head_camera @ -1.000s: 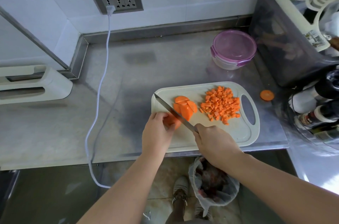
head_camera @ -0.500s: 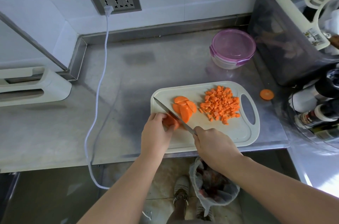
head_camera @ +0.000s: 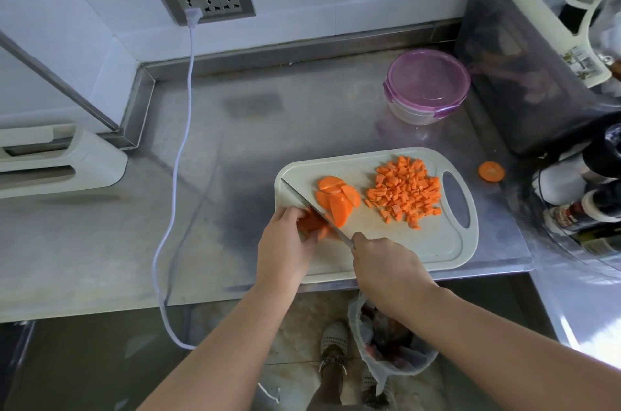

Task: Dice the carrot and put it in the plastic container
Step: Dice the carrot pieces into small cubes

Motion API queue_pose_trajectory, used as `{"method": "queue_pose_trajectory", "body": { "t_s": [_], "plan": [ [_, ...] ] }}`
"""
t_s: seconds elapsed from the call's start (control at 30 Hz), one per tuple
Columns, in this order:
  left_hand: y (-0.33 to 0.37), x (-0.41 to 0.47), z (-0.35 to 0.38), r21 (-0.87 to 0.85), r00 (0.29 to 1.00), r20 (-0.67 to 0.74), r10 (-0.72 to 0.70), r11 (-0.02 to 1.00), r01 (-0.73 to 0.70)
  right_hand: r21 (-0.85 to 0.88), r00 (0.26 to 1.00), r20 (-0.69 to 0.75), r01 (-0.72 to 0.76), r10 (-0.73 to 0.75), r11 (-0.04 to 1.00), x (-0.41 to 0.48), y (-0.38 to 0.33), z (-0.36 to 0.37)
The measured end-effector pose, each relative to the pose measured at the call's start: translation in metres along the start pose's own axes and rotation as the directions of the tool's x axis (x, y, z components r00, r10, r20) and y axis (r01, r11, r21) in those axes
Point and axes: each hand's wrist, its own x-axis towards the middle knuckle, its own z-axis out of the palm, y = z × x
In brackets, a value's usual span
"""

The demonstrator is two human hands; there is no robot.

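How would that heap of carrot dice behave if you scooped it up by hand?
The dice are many small loose cubes, so they would probably scatter and spill rather than lift as one. Each looks firm and light, unlikely to crush. Flat-sided, they should slide along the board more than roll.

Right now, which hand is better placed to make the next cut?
Right. The right hand grips the knife, whose blade lies across the carrot piece on the cutting board. The left hand holds that piece, so it is occupied.
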Motion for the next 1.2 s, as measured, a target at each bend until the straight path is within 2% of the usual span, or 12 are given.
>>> {"method": "queue_pose_trajectory", "body": {
  "t_s": [0.33, 0.43, 0.53, 0.77, 1.2],
  "plan": [
    [0.001, -0.002, 0.000, -0.007, 1.000, 0.000, -0.021, 1.000, 0.021, 0.033, 0.997, 0.055, -0.049, 0.047, 0.998, 0.016, -0.001, 0.006],
    [0.000, -0.002, -0.001, -0.014, 1.000, 0.017, -0.005, 1.000, 0.005, 0.153, 0.998, 0.008, -0.057, 0.056, 0.987, 0.015, 0.006, 0.002],
    [-0.001, -0.002, -0.004, -0.044, 1.000, 0.014, -0.023, 0.999, 0.024, 0.194, 0.997, -0.058, -0.037, 0.049, 0.980, 0.009, 0.007, 0.000],
    [0.002, -0.003, -0.005, -0.065, 0.998, -0.028, -0.048, 0.997, 0.046, 0.114, 0.996, -0.085, 0.040, -0.030, 0.993, -0.007, 0.001, 0.002],
    [0.001, -0.001, -0.005, -0.036, 0.999, -0.033, -0.022, 0.999, 0.021, 0.038, 1.000, -0.021, -0.001, 0.002, 0.999, -0.007, -0.006, 0.005]
  ]
}}
